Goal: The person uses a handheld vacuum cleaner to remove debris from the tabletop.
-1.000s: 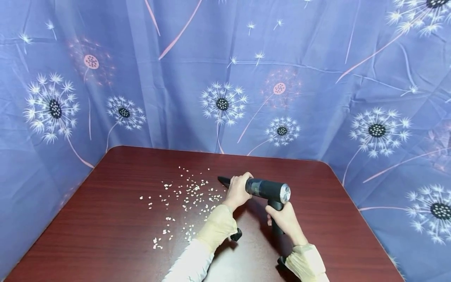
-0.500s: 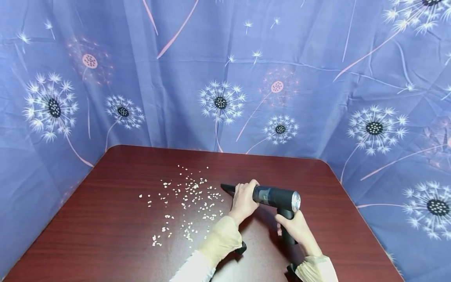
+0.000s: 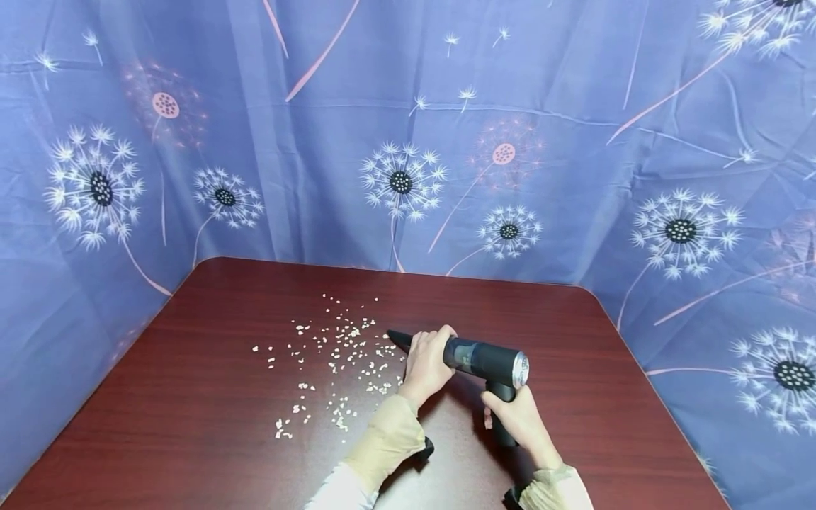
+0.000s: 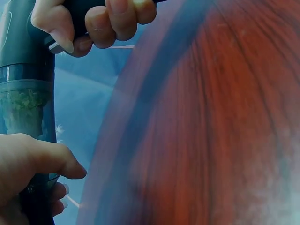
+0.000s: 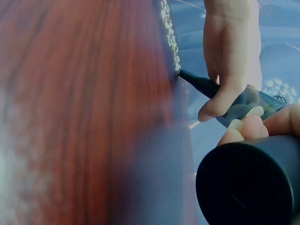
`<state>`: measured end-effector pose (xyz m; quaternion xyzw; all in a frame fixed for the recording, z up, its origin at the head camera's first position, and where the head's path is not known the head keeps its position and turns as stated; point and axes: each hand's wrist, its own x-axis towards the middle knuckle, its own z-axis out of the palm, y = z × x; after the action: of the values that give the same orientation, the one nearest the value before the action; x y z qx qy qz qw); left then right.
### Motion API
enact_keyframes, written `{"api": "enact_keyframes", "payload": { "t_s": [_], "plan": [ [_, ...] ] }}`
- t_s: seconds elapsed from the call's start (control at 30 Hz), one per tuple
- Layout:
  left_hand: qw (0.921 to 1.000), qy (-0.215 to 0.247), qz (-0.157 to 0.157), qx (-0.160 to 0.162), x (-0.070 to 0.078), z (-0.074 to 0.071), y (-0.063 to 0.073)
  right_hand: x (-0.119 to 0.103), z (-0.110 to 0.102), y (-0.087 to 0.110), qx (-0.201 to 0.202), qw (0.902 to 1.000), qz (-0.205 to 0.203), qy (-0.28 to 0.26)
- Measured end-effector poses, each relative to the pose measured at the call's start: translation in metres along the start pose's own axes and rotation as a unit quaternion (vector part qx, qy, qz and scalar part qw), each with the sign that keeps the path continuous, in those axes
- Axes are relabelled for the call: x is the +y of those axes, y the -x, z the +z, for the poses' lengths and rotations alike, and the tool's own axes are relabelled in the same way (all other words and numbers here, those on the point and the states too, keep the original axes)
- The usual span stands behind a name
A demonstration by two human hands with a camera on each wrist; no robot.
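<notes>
A black handheld vacuum cleaner [image 3: 489, 361] is held level above the table, its narrow nozzle [image 3: 399, 338] pointing left at the near edge of scattered small white scraps [image 3: 348, 334]. My left hand [image 3: 426, 364] wraps over the front of the barrel, just behind the nozzle. Around the upright handle, below the silver rear end, curls my right hand [image 3: 521, 419]. Through the clear dust cup [image 4: 23, 110], pale greenish bits show in the left wrist view. In the right wrist view the nozzle tip [image 5: 186, 75] appears beside the scraps; whether it touches the table I cannot tell.
The dark red wooden table [image 3: 191, 397] has rounded far corners. A blue curtain [image 3: 319, 142] with dandelion prints hangs behind it and along both sides. More scraps [image 3: 280, 430] lie toward the near left.
Both hands first carried the vacuum cleaner to the right, away from the scraps, then back left. Its nozzle now sits closer to the scraps than half a second ago.
</notes>
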<state>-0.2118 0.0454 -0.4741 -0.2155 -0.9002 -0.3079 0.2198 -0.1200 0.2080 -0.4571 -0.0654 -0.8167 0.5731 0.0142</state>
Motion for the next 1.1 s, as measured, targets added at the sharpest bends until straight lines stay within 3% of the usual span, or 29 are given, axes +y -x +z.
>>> {"api": "enact_keyframes", "payload": {
  "t_s": [0.23,0.4,0.6,0.87,1.1],
  "plan": [
    [0.9998,-0.007,-0.011,0.018,0.010,0.000,0.008,0.000,-0.011,0.004,-0.025,0.9996,0.014,-0.007],
    [0.9997,-0.011,-0.024,-0.001,0.020,0.002,0.012,0.004,-0.026,0.002,-0.062,0.9973,0.030,-0.026],
    [0.9992,-0.021,-0.029,-0.015,0.017,0.002,0.014,0.008,-0.026,0.001,-0.090,0.9944,0.035,-0.042],
    [0.9997,-0.014,-0.018,-0.009,0.003,-0.009,0.011,0.005,-0.002,0.001,-0.037,0.9979,0.031,-0.042],
    [0.9992,0.002,-0.022,-0.033,-0.004,-0.013,0.006,0.006,0.008,-0.002,-0.007,0.9997,0.018,-0.016]
  ]
}}
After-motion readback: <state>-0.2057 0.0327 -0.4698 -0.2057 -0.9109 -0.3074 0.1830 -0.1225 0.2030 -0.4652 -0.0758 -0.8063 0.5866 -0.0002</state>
